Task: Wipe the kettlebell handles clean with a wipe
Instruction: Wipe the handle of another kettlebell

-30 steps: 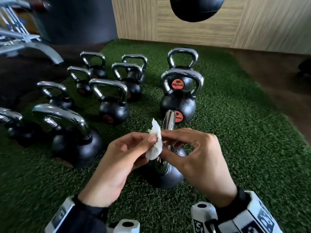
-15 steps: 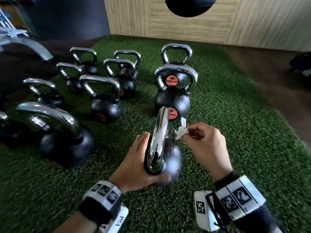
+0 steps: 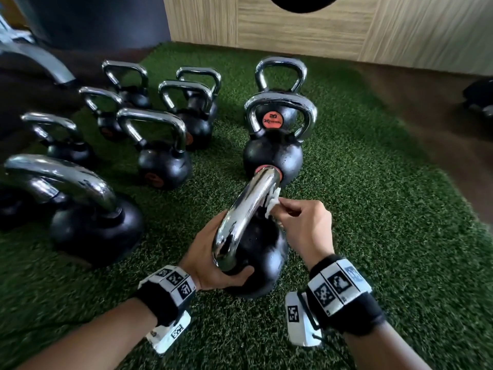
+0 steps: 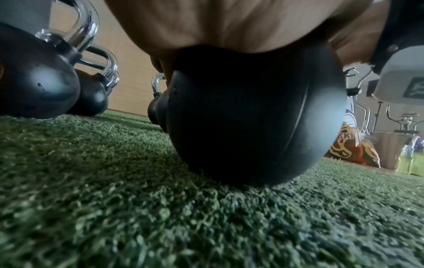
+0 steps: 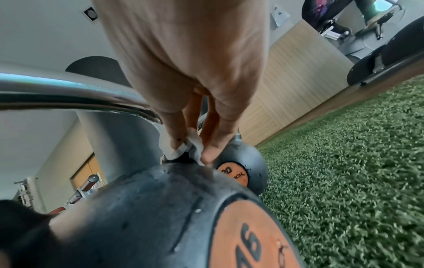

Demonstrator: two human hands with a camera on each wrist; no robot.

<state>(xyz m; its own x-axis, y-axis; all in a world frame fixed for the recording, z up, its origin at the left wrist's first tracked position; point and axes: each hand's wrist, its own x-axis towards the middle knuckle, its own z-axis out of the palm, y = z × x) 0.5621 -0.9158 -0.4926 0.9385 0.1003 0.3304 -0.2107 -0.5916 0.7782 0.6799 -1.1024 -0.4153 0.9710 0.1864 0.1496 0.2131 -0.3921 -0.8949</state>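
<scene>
Nearest me, both wrists carry black bands with white tag blocks. My left hand [image 3: 213, 260] cups the near left side of the black round-bodied kettlebell [image 3: 260, 260], thumb curled along its lower front, palm flat to the ball; the fingers go round the far side, out of sight. In the left wrist view the same ball [image 4: 254, 116] sits on the green artificial turf floor [image 3: 373, 249].

Its chrome loop handle [image 3: 248, 209] runs end-on away from me. My right hand [image 3: 301, 225] sits just right of that handle, fingers curled, pinching a small crumpled white wipe [image 3: 272, 205]. In the right wrist view the wipe [image 5: 187, 148] is squeezed between thumb and fingertips and pressed down at the far foot of the handle, where it meets the ball. An orange round label [image 5: 250, 241] on the ball faces that camera.

Just beyond stands a black kettlebell with an orange disc [image 3: 273, 153]; another of the same kind [image 3: 278, 86] is behind it. To the left, a large kettlebell [image 3: 93, 228] is near, and a cluster of smaller chrome-handled ones [image 3: 162, 158] stands further back. At the far edge is a pale wooden wall panel [image 3: 306, 25].
</scene>
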